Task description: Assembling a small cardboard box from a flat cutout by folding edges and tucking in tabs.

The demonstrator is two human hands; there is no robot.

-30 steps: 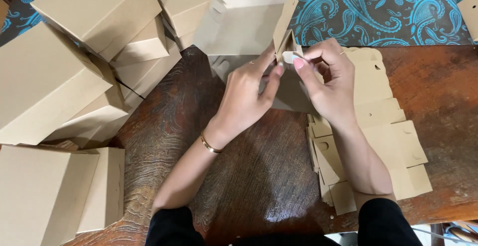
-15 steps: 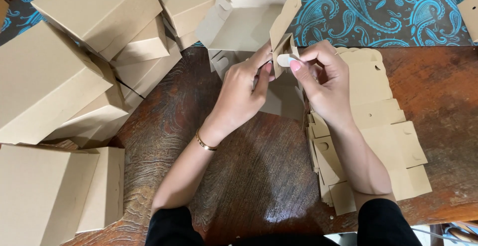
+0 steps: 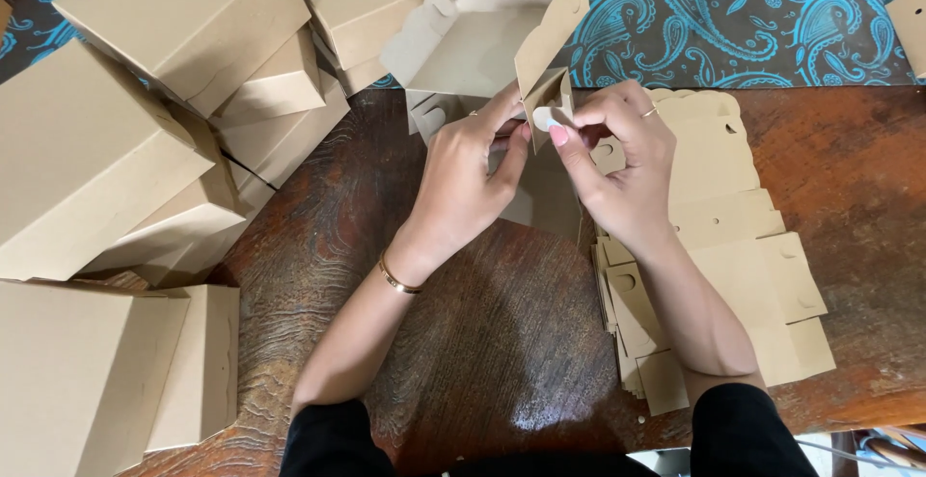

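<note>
head view, looking down: both hands work a half-folded brown cardboard box (image 3: 482,43) at the far middle of the wooden table (image 3: 849,168). left hand (image 3: 463,183) pinches the box's corner flap (image 3: 546,101), fingers closed on it; right hand (image 3: 622,163) grips the same flap from the right. flat box blanks (image 3: 743,245) lie right, finished boxes (image 3: 145,120) piled left.

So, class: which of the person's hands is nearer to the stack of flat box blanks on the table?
Right. The right hand hovers over the stack of flat box blanks; the left hand is beside it, over bare table.
</note>
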